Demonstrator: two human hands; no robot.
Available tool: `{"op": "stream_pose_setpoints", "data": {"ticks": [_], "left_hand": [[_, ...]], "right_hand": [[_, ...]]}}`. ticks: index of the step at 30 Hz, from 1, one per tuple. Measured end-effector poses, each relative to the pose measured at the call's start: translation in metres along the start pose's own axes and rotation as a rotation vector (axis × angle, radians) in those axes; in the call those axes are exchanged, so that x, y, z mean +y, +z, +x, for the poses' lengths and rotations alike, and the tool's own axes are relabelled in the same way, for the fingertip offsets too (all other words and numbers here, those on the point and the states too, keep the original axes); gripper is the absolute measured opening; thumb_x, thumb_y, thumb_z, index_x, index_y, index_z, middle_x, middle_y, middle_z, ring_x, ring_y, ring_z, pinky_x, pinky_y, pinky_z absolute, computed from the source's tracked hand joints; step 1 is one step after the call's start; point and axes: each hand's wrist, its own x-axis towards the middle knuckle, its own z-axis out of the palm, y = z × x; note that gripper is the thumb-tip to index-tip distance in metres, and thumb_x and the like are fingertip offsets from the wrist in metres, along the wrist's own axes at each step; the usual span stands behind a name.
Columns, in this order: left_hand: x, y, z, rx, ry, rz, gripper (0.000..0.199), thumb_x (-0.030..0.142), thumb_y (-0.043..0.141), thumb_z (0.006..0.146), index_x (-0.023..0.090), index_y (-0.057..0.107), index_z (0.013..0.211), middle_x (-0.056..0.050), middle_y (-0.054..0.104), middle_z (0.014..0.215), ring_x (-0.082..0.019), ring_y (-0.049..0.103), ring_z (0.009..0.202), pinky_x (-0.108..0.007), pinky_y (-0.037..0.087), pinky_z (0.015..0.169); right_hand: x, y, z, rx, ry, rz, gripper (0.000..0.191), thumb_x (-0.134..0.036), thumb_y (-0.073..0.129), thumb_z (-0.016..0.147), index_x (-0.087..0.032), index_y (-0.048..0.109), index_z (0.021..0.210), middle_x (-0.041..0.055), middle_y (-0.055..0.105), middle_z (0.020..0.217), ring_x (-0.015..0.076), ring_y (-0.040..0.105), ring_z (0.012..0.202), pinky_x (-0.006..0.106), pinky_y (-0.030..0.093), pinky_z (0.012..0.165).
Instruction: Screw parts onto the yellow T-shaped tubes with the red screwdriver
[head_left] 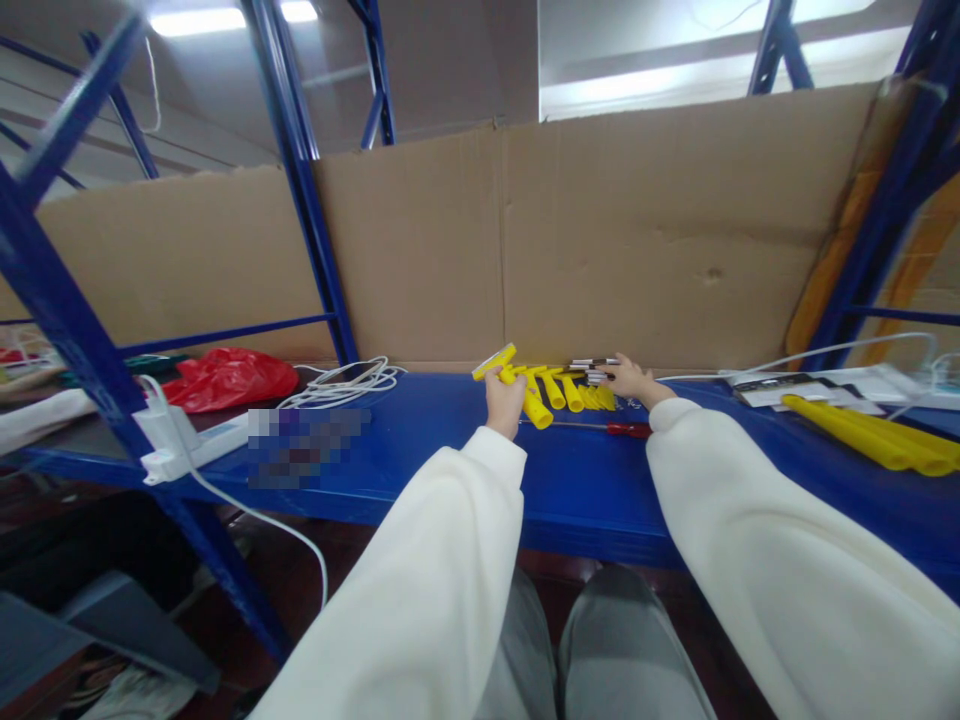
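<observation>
My left hand (505,402) is closed around a yellow T-shaped plastic tool (537,411); its crosspiece, with a pale edge strip, shows above my fingers. Several more yellow T-shaped tools (554,391) lie in a row just right of that hand. Beside them is a cluster of small yellow pieces (598,398). My right hand (631,381) reaches over the far side of the blue table, fingers apart, at a group of slim black-and-silver parts (592,364). Whether it grips one is too small to make out. A red-handled screwdriver (627,430) lies in front of the row.
Yellow tubes (862,433) and flat packets (795,390) lie at the right. To the left are a red plastic bag (229,380), a coiled white cable (349,382) and a white power strip (196,443). A cardboard wall (570,240) backs the blue table (450,480).
</observation>
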Motion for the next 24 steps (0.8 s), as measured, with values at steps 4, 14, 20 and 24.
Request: {"op": "stream_pose_setpoints", "data": {"ticks": [4,14,20,24], "left_hand": [[0.001,0.001,-0.001,0.0,0.001,0.004,0.044,-0.001,0.06,0.077,0.016,0.05,0.117,-0.002,0.062,0.093,-0.008,0.06,0.053,-0.024,0.056,0.06],[0.004,0.0,-0.004,-0.012,-0.03,-0.037,0.047,-0.002,0.062,0.077,0.017,0.051,0.119,-0.001,0.063,0.093,-0.009,0.06,0.052,-0.022,0.051,0.058],[-0.001,0.0,0.0,-0.015,-0.008,-0.017,0.049,0.001,0.064,0.077,0.018,0.05,0.12,0.0,0.064,0.09,-0.009,0.062,0.053,-0.023,0.054,0.059],[0.001,0.001,0.0,-0.025,-0.018,-0.016,0.048,0.0,0.063,0.077,0.017,0.048,0.12,-0.001,0.063,0.09,-0.009,0.061,0.052,-0.026,0.056,0.061]], "right_hand": [[-0.001,0.0,-0.001,-0.011,0.002,-0.008,0.054,-0.046,0.052,0.092,-0.038,0.055,0.145,0.0078,0.028,0.166,0.0406,0.032,0.147,0.066,0.025,0.115],[0.001,0.0,-0.002,0.011,0.02,0.012,0.052,-0.046,0.05,0.094,-0.028,0.056,0.142,0.0164,0.032,0.161,0.0409,0.038,0.143,0.063,0.032,0.113],[0.006,0.002,0.0,0.021,0.001,0.047,0.054,-0.047,0.057,0.091,-0.03,0.058,0.141,0.0151,0.036,0.156,0.0394,0.048,0.136,0.058,0.036,0.113],[0.012,0.005,0.008,0.056,-0.024,0.004,0.053,-0.048,0.06,0.088,-0.032,0.062,0.138,0.015,0.044,0.147,0.0417,0.051,0.132,0.067,0.033,0.111]]}}
